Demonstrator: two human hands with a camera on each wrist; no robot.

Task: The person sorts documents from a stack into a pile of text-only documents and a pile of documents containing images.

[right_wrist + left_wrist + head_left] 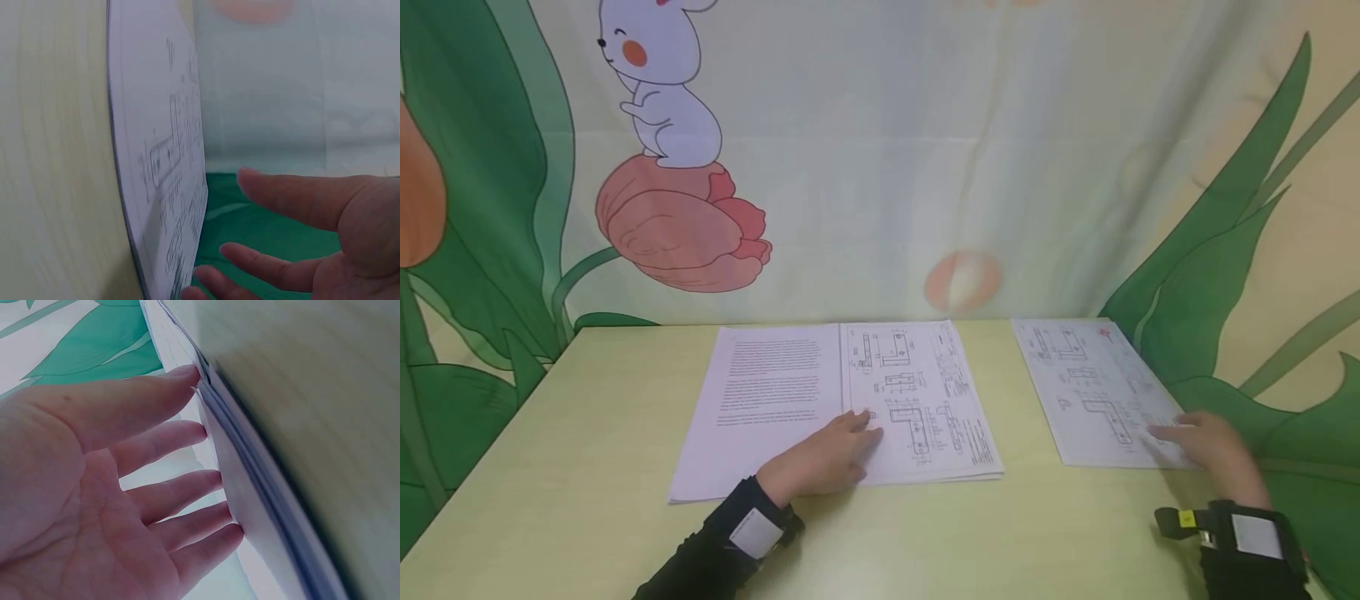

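Note:
An open stack of printed sheets lies on the table, with a page of text on its left side and a technical drawing page on its right. My left hand rests on it near the middle fold, fingertips on the paper. In the left wrist view the fingers are extended and the thumb is at the edge of the stacked pages. To the right lies a drawing sheet with a small red mark in its top corner. Over its right edge reaches my right hand, fingers loosely spread, nothing held.
The pale wooden table carries the papers. Behind it hangs a printed curtain with a rabbit, flowers and green leaves. A dark strap device sits on the left wrist, and another device on the right.

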